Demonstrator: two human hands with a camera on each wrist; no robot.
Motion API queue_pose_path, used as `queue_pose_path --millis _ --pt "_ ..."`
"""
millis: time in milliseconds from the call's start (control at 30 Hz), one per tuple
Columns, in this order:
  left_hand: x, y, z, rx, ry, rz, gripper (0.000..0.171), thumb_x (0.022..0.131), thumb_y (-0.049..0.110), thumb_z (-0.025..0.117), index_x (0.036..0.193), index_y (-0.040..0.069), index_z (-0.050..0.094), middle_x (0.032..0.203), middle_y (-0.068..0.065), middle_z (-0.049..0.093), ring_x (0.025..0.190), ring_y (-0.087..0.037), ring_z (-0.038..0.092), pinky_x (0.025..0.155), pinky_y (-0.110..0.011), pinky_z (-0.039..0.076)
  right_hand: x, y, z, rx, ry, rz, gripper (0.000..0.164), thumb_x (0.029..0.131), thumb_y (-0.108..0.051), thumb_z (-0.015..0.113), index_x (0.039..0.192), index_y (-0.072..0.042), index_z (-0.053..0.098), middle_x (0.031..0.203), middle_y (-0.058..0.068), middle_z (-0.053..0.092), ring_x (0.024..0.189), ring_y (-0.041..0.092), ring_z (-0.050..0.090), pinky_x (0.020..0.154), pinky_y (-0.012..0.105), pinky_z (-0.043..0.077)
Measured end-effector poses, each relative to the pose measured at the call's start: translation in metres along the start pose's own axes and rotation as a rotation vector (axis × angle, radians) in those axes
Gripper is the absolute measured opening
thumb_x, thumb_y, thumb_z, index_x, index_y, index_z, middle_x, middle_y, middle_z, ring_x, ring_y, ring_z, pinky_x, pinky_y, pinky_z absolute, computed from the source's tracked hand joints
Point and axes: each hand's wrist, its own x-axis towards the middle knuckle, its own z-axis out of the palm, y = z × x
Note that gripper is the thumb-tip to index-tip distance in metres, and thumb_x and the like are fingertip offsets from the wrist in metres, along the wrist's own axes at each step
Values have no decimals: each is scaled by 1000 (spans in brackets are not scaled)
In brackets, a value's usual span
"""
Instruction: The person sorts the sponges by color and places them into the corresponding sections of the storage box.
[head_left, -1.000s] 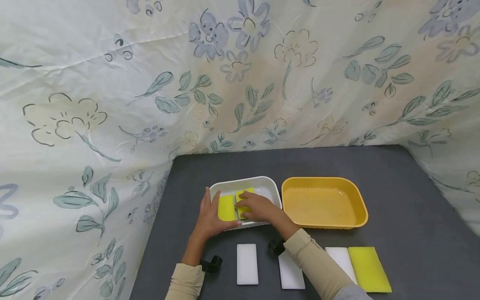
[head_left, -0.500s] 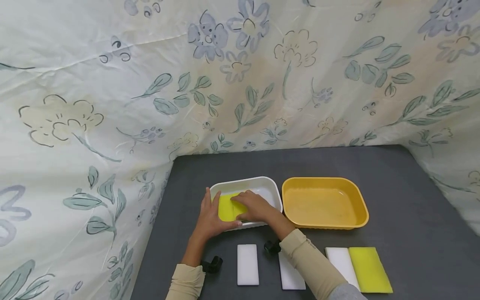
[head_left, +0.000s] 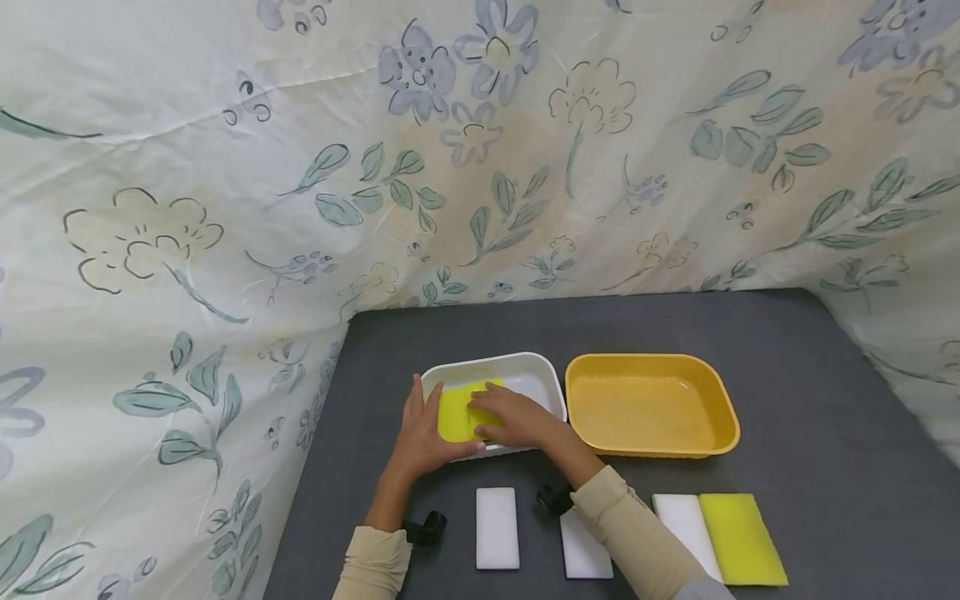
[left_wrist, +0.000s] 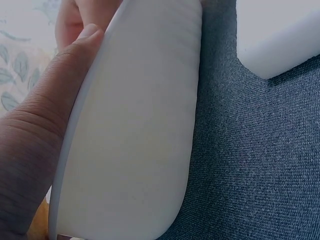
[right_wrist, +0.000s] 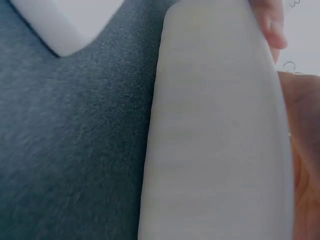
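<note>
In the head view my left hand [head_left: 422,437] spans the near left corner of a white plastic tray [head_left: 536,382], fingers straight and thumb lying along the near rim. Inside that tray a yellow sponge [head_left: 452,417] lies beside the left hand. Against its right side is a second yellow sponge [head_left: 478,389], which my right hand [head_left: 517,417] pinches between curled fingers and thumb and partly hides. Both wrist views are filled mostly by the tray's outer wall [left_wrist: 130,125], with the left thumb [left_wrist: 70,80] along the rim.
A yellow tray [head_left: 652,408] stands just right of the white one. Nearer to me lie white sponges [head_left: 497,529], one partly under my right sleeve [head_left: 633,533], and another yellow sponge [head_left: 744,540]. A flowered cloth [head_left: 525,167] hangs behind the dark table [head_left: 810,417].
My right hand shifts the right yellow sponge left against the other one, closing the gap between them, then draws back slightly to the right. The left hand stays put.
</note>
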Motion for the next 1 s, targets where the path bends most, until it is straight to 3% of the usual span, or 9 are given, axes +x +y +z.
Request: queue_pose_path --millis 300,600,700,767,900,1000 --pt "1 1 1 -1 17 -6 121 47 82 59 144 21 22 149 0 -12 133 -31 6 89 -59 33 -48 -16 -14 1 129 -54 50 88 -42 54 129 -14 50 138 5 40 131 28 24 99 44 29" --pt "3 5 1 -7 -9 -28 120 47 81 60 144 22 21 150 1 -12 133 -29 5 91 -59 30 -124 -34 -25 25 122 65 54 85 -43 58 134 -24 45 141 -4 35 132 20 23 98 45 30" --pt "3 5 2 -14 -15 -36 120 46 81 60 144 24 21 150 0 -11 134 -29 4 91 -59 31 -151 -33 -22 5 220 106 51 82 -37 65 130 -26 49 138 -5 39 130 20 27 97 41 33" --pt "3 5 3 -22 -17 -33 120 47 80 61 144 24 21 150 -2 -9 133 -30 5 90 -60 31 -168 -30 -18 8 338 121 48 80 -28 69 125 -25 53 136 -2 42 129 23 30 98 35 32" --pt "2 3 3 -9 -15 -44 120 46 81 61 144 24 21 150 -5 -5 133 -30 6 88 -60 33 -198 -21 -7 29 570 155 43 75 -11 72 115 -20 61 132 5 46 126 31 33 102 23 22" --pt "0 2 3 -7 -17 -51 120 46 81 61 144 25 21 150 -4 -6 133 -29 6 88 -59 33 -218 -14 -2 17 673 214 37 73 -5 72 108 -14 65 129 8 48 125 34 33 104 23 18"
